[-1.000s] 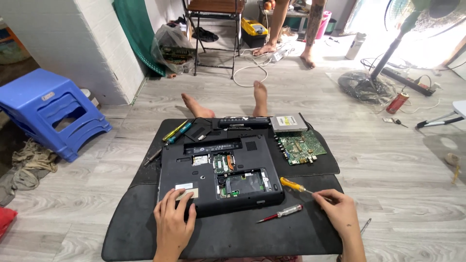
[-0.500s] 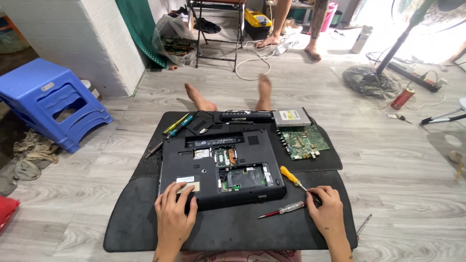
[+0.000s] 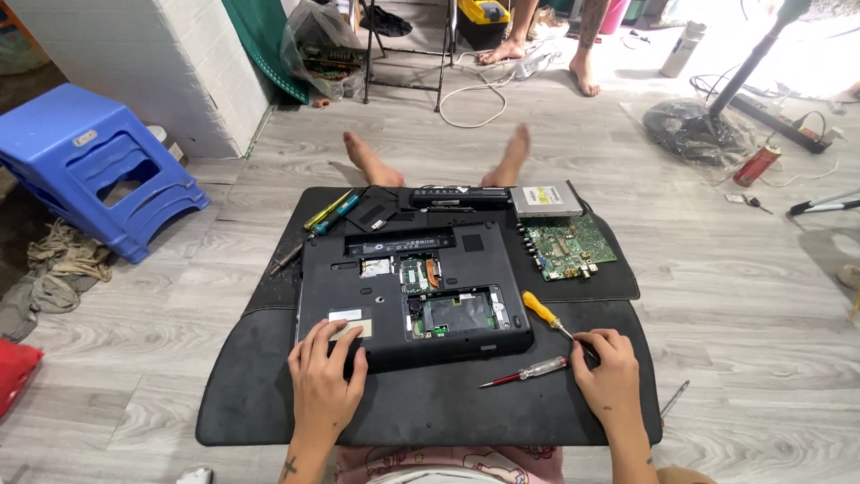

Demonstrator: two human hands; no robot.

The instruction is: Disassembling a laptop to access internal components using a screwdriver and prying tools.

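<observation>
Steadying the upturned black laptop (image 3: 414, 296) with my left hand (image 3: 325, 372), I press flat, fingers spread, on its near left corner at about 7 o'clock of the case. My right hand (image 3: 609, 376) rests on the black mat (image 3: 269, 394) at 4 o'clock of the laptop, fingertips loosely curled on the shaft tip of the yellow-handled screwdriver (image 3: 548, 317); I cannot tell whether they actually pinch it. The red-handled screwdriver (image 3: 527, 370) lies just beside, toward 8 o'clock of that hand. Doing this well, I judge, means taking the driver by its handle rather than the tip, keeping my left palm's weight on the case so it won't skid.
</observation>
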